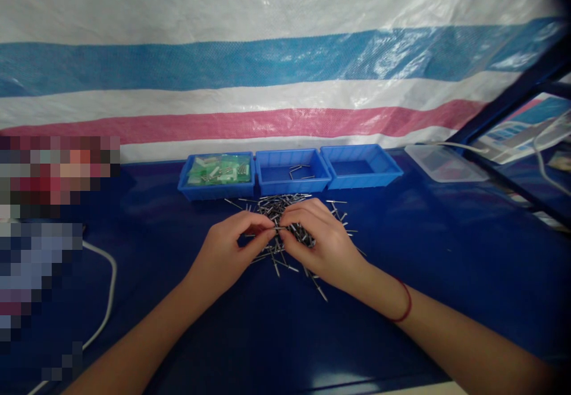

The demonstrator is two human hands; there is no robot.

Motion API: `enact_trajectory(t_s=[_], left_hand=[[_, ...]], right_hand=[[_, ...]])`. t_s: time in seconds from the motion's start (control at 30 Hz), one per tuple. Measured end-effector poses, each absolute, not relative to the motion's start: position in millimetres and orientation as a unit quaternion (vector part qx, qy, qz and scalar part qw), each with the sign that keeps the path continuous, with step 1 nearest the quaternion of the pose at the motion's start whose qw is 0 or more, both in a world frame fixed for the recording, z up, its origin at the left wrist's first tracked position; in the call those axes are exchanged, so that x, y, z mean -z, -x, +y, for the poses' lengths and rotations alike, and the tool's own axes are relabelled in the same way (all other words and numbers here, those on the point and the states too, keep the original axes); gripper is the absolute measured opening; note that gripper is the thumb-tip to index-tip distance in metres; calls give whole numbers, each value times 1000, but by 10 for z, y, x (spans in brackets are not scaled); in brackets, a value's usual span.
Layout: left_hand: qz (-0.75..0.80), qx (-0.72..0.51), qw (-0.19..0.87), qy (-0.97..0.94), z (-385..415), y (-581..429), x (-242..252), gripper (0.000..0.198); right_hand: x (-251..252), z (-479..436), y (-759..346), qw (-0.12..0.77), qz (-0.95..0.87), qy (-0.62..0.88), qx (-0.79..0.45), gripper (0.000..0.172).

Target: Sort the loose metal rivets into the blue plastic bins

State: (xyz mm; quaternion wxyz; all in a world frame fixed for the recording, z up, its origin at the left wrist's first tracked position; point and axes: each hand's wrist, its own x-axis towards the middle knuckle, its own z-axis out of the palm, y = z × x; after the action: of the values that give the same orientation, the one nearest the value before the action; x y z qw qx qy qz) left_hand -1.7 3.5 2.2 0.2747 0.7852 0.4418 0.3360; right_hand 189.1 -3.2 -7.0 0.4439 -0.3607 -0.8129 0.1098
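Metal pin (279, 228), thin & rivet-like, is up btwn the person's two hands, just over the near-middle of a loose pile (274, 206) of similar pcs. L hand (227, 239) has thumb & index tips pinched tog. at the pin's one end; R hand (325, 241) does likewise at the other, its remaining fingers curled over the pile. Fingertips of both hands nearly meet; can't tell from where I stand if they touch. Red cord (407, 303) round the R wrist.

Pile sits on the dark blue table (250, 335), strays pointing every which way, a few toward the person. Right behind it, 3 blue bins in a row: L bin (217, 193) w/ a green plastic bag (218, 170) & small metal pcs, mid bin (293, 188) w/ a few loose pins, then R bin (364, 179). Clear plastic lid or tray (446, 164) lies flat a bit further R. White cable (112, 276) curves on the L side, nr a blurred-out patch. Striped sheet (267, 65) hangs at the back: red, white, blue.
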Motion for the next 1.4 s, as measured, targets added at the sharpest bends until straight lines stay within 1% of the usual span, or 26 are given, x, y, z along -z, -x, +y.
enact_trajectory(t_s=[0.23, 0.47, 0.63, 0.8, 0.87, 0.97, 1.03, 1.1, 1.23, 1.27, 1.33, 1.4], left_hand=[[409, -357, 223, -810, 23, 17, -23, 8], [384, -356, 216, -824, 45, 11, -18, 7], [368, -356, 239, -825, 54, 5, -4, 8], [351, -347, 243, -835, 47, 19, 29, 15], [352, -344, 237, -838, 45, 14, 36, 15], [374, -343, 221, -833, 38, -1, 31, 13], [403, -345, 201, -824, 33, -8, 14, 14], [429, -350, 184, -812, 30, -8, -10, 18], [444, -358, 181, -801, 33, -7, -40, 16], [441, -357, 182, -803, 33, -9, -39, 15], [432, -352, 182, -810, 32, -14, -28, 14], [428, -341, 176, -818, 33, -11, -14, 15]], right_hand=[[80, -36, -1895, 458, -811, 345, -117, 13], [59, -53, -1859, 495, -789, 342, -124, 17], [67, -80, -1855, 510, -774, 349, -138, 19], [65, -96, -1871, 506, -773, 352, -152, 13], [61, -102, -1875, 501, -774, 353, -160, 9], [64, -95, -1883, 480, -766, 373, -210, 3], [72, -51, -1907, 477, -739, 400, -257, 6], [85, 42, -1963, 504, -694, 433, -277, 8], [128, 337, -2165, 586, -596, 501, -223, 11], [143, 409, -2222, 584, -591, 513, -215, 15], [174, 521, -2320, 549, -608, 531, -217, 28], [195, 573, -2384, 521, -620, 545, -219, 36]])
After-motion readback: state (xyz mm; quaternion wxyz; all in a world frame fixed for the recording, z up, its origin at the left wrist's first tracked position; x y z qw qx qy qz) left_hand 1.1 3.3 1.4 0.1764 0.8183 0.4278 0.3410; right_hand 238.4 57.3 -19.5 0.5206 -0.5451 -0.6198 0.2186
